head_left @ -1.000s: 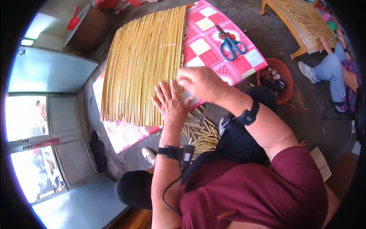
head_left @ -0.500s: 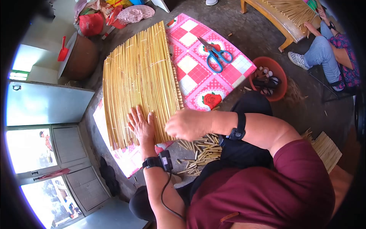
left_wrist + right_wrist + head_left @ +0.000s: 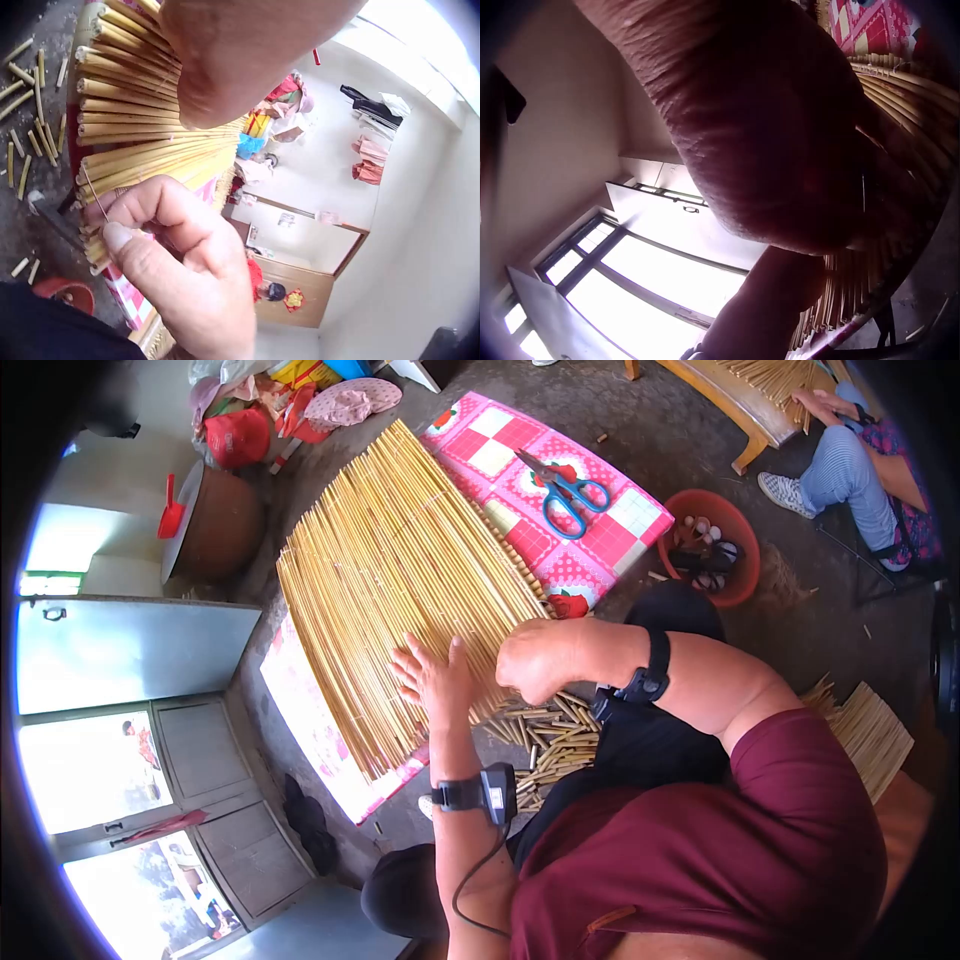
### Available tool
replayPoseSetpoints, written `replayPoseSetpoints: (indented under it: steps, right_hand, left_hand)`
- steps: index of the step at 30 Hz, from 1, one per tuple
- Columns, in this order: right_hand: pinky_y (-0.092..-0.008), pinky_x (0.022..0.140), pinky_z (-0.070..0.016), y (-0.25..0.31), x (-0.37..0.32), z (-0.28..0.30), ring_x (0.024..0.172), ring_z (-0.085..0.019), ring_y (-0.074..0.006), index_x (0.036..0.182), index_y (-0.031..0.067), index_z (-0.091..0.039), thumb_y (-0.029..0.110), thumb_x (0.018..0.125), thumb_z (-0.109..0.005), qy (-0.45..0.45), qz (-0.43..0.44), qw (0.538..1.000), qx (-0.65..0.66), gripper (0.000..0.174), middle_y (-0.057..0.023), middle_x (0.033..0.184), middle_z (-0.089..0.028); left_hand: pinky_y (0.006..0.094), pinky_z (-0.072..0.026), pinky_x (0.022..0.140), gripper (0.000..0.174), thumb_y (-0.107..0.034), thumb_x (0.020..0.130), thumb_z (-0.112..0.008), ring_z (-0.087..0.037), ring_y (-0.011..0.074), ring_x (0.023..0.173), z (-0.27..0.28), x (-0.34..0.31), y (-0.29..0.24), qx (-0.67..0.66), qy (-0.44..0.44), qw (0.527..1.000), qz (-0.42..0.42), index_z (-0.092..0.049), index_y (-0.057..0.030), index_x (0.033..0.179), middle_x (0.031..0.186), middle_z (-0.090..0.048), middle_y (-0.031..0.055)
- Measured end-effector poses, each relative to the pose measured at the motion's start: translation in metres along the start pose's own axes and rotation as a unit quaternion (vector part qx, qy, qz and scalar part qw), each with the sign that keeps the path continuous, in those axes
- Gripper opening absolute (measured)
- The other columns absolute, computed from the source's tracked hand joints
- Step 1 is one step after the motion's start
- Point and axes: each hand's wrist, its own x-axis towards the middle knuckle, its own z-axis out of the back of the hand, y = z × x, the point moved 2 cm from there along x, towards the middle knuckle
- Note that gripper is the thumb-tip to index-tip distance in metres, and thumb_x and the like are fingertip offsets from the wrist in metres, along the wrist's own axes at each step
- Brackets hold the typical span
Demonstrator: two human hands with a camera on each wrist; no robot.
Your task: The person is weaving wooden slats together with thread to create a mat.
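Observation:
A mat of straight yellow stalks [image 3: 390, 560], stitched together with thread, lies across a low table. My left hand [image 3: 437, 678] rests on its near part with the fingers spread. At the mat's near right corner is my right hand [image 3: 535, 660], its fingers curled. In the left wrist view the right hand's thumb and forefinger [image 3: 161, 232] pinch a thin needle [image 3: 95, 195] beside the cut stalk ends. The right wrist view is mostly filled by the dark right hand [image 3: 780, 150]. Blue-handled scissors [image 3: 566, 495] lie on the pink checked tablecloth [image 3: 627, 517] beyond the mat.
Short stalk offcuts [image 3: 560, 745] litter the floor below the near edge. An orange-red basin [image 3: 745, 575] with small items stands right of the table. Another person's legs [image 3: 840, 485] and a wooden bench [image 3: 715, 400] are at upper right. Grey-blue window shutters [image 3: 130, 650] stand left.
The mat has turned on the table, its near end swinging right. My left hand has moved along with it, and my right hand stays by the near right corner. The head view has shifted too.

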Motion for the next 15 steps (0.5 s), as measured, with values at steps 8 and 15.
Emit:
replayPoseSetpoints:
  steps: [8,15]
  right_hand:
    - [-0.0341,0.067,-0.0468,0.002,-0.021,0.014,0.071,-0.062,-0.0186,0.082,0.0001,-0.062,0.008,0.078,-0.064,0.107,0.213,0.904,0.356,0.009,-0.0080,0.074,-0.065]
    - [-0.0350,0.070,-0.0468,-0.011,-0.018,0.018,0.075,-0.061,-0.0197,0.084,-0.0004,-0.062,0.008,0.080,-0.064,0.079,0.229,0.890,0.385,0.010,-0.0087,0.077,-0.065]
  left_hand:
    - [0.0450,-0.0200,0.117,0.064,-0.026,0.093,-0.057,-0.018,0.0390,0.144,-0.010,0.043,-0.054,-0.020,-0.027,0.941,-0.337,-0.031,0.0005,0.145,0.153,-0.021,0.0256]
    - [0.0471,-0.0200,0.116,0.062,-0.029,0.092,-0.056,-0.023,0.0373,0.141,-0.029,0.093,-0.101,0.024,-0.081,0.920,-0.384,-0.035,-0.0031,0.144,0.150,-0.030,0.0218]
